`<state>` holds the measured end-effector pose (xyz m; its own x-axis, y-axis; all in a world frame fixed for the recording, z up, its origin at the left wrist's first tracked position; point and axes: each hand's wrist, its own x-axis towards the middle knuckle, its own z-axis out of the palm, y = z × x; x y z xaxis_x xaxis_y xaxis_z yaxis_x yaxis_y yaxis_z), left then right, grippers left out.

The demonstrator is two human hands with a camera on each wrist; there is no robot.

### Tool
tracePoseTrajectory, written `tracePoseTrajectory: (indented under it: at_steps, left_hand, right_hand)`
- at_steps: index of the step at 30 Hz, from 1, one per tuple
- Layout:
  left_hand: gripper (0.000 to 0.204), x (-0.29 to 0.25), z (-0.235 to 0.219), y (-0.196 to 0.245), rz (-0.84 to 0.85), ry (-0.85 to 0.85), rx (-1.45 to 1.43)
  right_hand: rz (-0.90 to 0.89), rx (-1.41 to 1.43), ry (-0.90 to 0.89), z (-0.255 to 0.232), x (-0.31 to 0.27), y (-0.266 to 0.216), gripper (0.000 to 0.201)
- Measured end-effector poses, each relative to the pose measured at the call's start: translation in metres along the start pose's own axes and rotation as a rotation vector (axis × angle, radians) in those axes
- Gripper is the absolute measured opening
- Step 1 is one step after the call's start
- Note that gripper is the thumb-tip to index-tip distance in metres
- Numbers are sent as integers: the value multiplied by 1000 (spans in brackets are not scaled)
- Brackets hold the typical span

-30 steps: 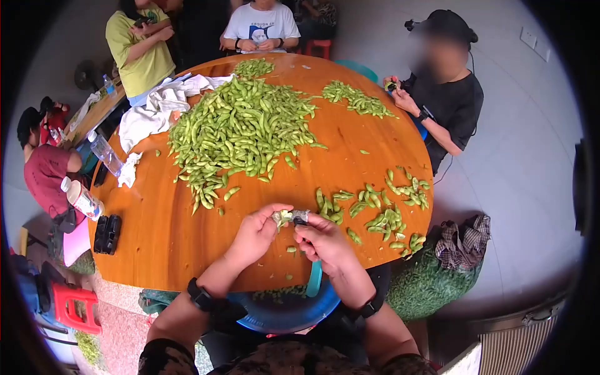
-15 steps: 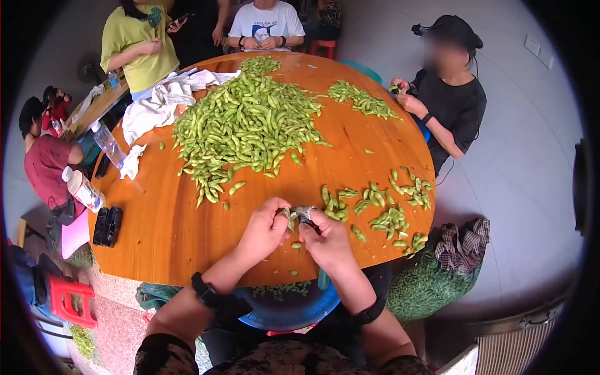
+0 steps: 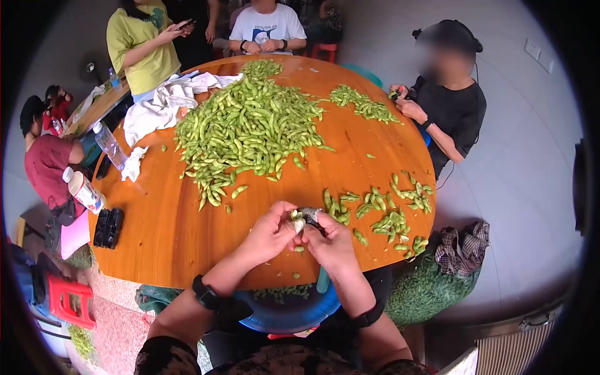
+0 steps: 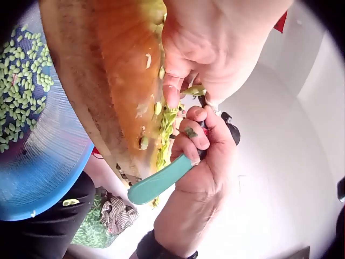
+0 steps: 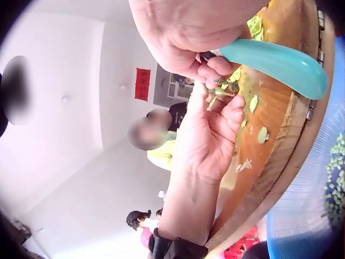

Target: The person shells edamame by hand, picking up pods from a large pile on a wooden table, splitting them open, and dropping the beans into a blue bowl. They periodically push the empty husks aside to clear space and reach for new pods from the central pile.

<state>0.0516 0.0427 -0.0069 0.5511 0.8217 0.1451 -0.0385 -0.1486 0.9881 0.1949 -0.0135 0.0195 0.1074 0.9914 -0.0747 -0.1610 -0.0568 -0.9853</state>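
Grey walls and a pale floor surrounded a round wooden table (image 3: 150, 231), with a large heap of green soybean pods (image 3: 250, 128) at the upper centre of the frame and looser pods (image 3: 390, 224) right of centre. Below the table's near edge, at the lower centre, was a blue basin (image 3: 284, 320); the left wrist view showed loose beans (image 4: 24, 108) inside it.

What had just changed was the spacing of the 2 hands: over the last 0.5 s they had drawn in until their fingertips met, while the heap had not visibly altered. In my judgement, that gave closer control of the 1 pod being handled. That soybean pod (image 3: 299, 222) was near the centre of the head view, held up over the table. The left hand (image 3: 269, 236) pinched it, thumb and fingertips narrow; the right hand (image 3: 331, 245) had its fingers curled round a teal-handled tool (image 5: 275, 65), whose working end was too hidden to identify.

In the left wrist view, the pod's long axis ran roughly across the frame, between the 2 hands' fingertips. Which end was its tip, I could not tell. The tool's handle slanted toward the lower left there, and its butt pointed toward the bottom of the head view.
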Motion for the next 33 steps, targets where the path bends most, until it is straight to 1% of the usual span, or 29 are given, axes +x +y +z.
tracePoseTrajectory:
  at_steps: [1,3,4,6,7,9,13,15,16,18,22,24,25,27,28,30,33]
  left_hand:
    - [15,0,0,-2,1,-2,1]
    - [18,1,-3,-6,-140,-11,-36]
    - [18,1,-4,-5,-139,-14,-34]
    - [17,1,-4,-1,-175,-74,-243]
    - [17,0,-4,3,-175,-76,-242]
    - [15,-1,-4,9,-250,-4,-537]
    - [12,-1,-3,5,-271,21,-553]
    - [12,0,-5,-3,-257,27,-470]
    - [12,0,-5,-3,-257,28,-470]
    - [14,1,-2,-1,-297,76,-477]
    - [16,0,-3,0,-303,92,-491]
    - [16,0,-5,1,-348,103,-476]
    - [16,0,-6,1,-347,101,-475]
    - [17,1,-9,-3,-295,13,-466]
    - [17,0,-8,-5,-294,11,-466]
    - [17,-1,-7,-8,-216,12,-434]
    - [16,0,-6,-9,-258,38,-424]
  right_hand:
    - [-2,1,2,0,-1,-2,17]
    - [-32,-42,-1,-2,-2,-5,15]
    - [-34,-40,0,-2,-1,-4,15]
    - [-95,-7,-13,-1,-1,0,13]
    - [-96,-6,-11,-1,-1,-1,13]
    - [-77,28,2,0,-2,-3,12]
    - [-69,56,-1,2,-2,0,13]
    - [-70,-34,21,2,-1,7,14]
    - [-70,-34,21,3,0,8,14]
    - [-44,-12,18,3,1,8,15]
    - [-45,-45,16,1,4,12,15]
    - [26,-12,20,2,4,9,15]
    - [25,-12,22,2,5,9,15]
    - [-5,-23,19,2,5,9,14]
    - [-6,-23,21,2,6,8,14]
    - [-29,-34,12,3,5,5,14]
    - [-5,-14,12,4,4,2,15]
